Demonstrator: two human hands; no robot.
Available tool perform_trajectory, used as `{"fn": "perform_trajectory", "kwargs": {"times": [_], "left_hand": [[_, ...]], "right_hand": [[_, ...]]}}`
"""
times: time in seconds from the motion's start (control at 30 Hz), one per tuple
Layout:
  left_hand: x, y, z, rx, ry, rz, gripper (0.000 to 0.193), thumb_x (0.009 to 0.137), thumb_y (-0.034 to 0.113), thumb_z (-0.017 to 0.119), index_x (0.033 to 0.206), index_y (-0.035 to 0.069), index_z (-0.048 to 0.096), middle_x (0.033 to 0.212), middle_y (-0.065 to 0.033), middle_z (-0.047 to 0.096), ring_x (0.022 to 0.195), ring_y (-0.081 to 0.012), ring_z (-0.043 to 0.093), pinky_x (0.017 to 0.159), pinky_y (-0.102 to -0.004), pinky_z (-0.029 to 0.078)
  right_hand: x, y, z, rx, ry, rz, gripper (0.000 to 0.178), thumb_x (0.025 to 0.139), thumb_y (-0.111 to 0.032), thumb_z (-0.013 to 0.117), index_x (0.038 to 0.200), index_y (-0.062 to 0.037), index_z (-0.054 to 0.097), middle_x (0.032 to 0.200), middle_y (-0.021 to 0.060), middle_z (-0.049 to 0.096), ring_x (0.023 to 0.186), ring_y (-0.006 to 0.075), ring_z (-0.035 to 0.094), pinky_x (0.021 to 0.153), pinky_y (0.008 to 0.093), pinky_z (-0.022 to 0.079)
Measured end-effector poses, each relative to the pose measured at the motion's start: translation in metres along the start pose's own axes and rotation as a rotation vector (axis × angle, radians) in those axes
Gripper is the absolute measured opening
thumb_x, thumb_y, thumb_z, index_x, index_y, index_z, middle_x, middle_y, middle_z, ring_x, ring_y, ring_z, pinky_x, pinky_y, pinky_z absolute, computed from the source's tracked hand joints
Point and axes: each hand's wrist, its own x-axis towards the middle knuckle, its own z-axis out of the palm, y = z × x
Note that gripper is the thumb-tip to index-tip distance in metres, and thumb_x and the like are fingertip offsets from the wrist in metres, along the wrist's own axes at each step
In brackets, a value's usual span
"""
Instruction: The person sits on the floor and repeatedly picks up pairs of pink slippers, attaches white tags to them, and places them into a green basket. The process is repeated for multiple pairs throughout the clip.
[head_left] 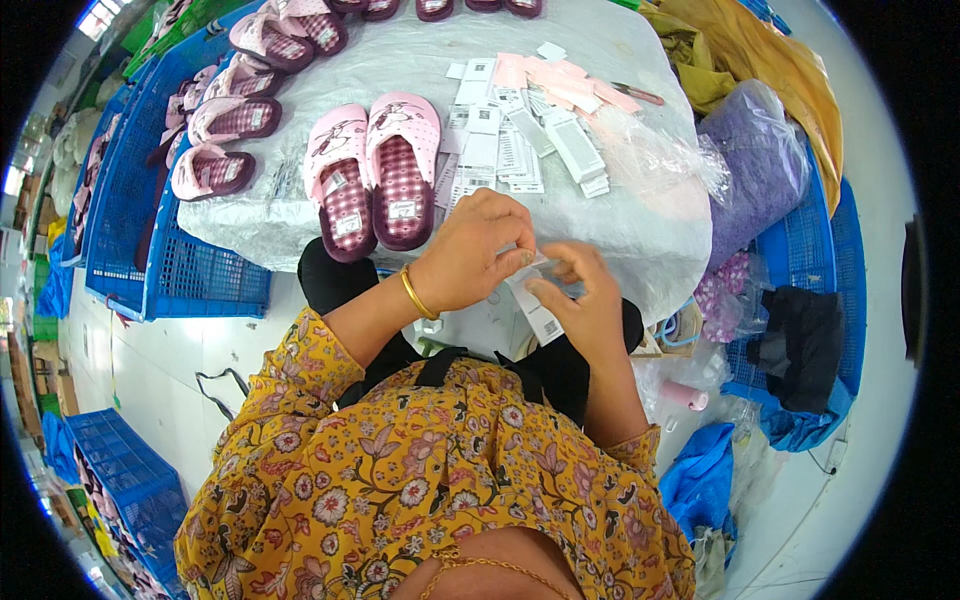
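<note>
Left hand (468, 250): thumb and fingertips pinched the top of the white tag (540, 318); I wore a gold bangle (418, 292) on that wrist.
Right hand (592, 300): thumb and bent fingers gripped the same tag lower down, along its 3 o'clock side.
White tag: I had it between my 2 hands, at the near edge of the worktop (625, 235), its lower end with a small dark code slanting toward 5 o'clock.
Pink slippers (405, 130): 2 stood side by side at 10 o'clock from my hands, heels toward me, a white label on each checked insole.
Loose white tags (482, 120): they overlapped at 12 o'clock.
Pink cards (560, 78): they were heaped beyond, between 12 and 1 o'clock.
Slim tool (638, 94): it lay beside the cards, at 1 o'clock.
Clear film (665, 155): it sat crumpled toward 2 o'clock.
More slippers (235, 118): they lined the worktop's edge toward 10 o'clock.
Blue crate (205, 278): it stood at 9 o'clock.
Purple bundle (758, 165): it bulged, plastic-wrapped, at 2 o'clock.
Black cloth (800, 345): it hung over blue crating between 3 and 4 o'clock.
</note>
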Motion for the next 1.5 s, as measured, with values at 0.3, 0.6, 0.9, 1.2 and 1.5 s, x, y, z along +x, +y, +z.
{"fn": "perform_trajectory", "kwargs": {"times": [0.3,0.6,0.9,1.2,1.5], "left_hand": [[-0.019,-0.002,-0.023,-0.083,0.073,0.016,0.011,0.077,0.006,0.071,0.084,0.009,0.063,0.1,-0.0058,0.059,0.096,-0.0275,0.053,0.087,-0.0376,0.042],[-0.042,-0.051,-0.108,0.322,0.274,0.043,0.017,0.077,0.008,0.07,0.094,0.01,0.07,0.112,-0.0088,0.063,0.106,-0.0299,0.057,0.093,-0.0418,0.043],[-0.028,-0.109,-0.134,0.54,0.076,0.042,0.012,0.079,0.013,0.069,0.09,0.011,0.071,0.126,-0.0077,0.059,0.114,-0.0287,0.055,0.097,-0.0409,0.044],[-0.036,-0.137,-0.137,0.219,0.059,-0.093,0.017,0.078,0.009,0.064,0.092,0.007,0.073,0.124,-0.0108,0.061,0.114,-0.0306,0.057,0.095,-0.0386,0.048],[-0.039,-0.151,-0.133,0.104,0.076,-0.075,0.021,0.076,0.002,0.063,0.095,0.005,0.072,0.127,-0.014,0.059,0.117,-0.0323,0.056,0.099,-0.0379,0.045]], "right_hand": [[0.004,-0.018,0.021,0.496,-0.155,0.428,0.013,0.089,-0.005,0.068,0.101,-0.0009,0.064,0.088,0.0007,0.066,0.079,0.0054,0.058,0.071,0.0209,0.047],[0.022,-0.044,0.058,0.295,-0.355,0.19,0.01,0.093,-0.01,0.065,0.098,-0.0014,0.061,0.081,-0.0024,0.058,0.071,0.0051,0.049,0.066,0.0216,0.043],[0.103,-0.066,0.14,0.332,-0.278,0.298,0.016,0.09,-0.005,0.064,0.104,0.0015,0.06,0.087,0.0039,0.065,0.076,0.0088,0.058,0.068,0.0252,0.047],[0.111,-0.059,0.163,0.028,-0.229,0.234,0.023,0.081,-0.002,0.067,0.102,-0.0002,0.057,0.076,0.0123,0.067,0.069,0.0217,0.066,0.065,0.0321,0.051],[0.116,-0.061,0.171,-0.071,-0.239,0.262,0.021,0.081,-0.002,0.065,0.101,-0.0008,0.058,0.076,0.0129,0.068,0.061,0.0243,0.066,0.055,0.0353,0.05]]}}
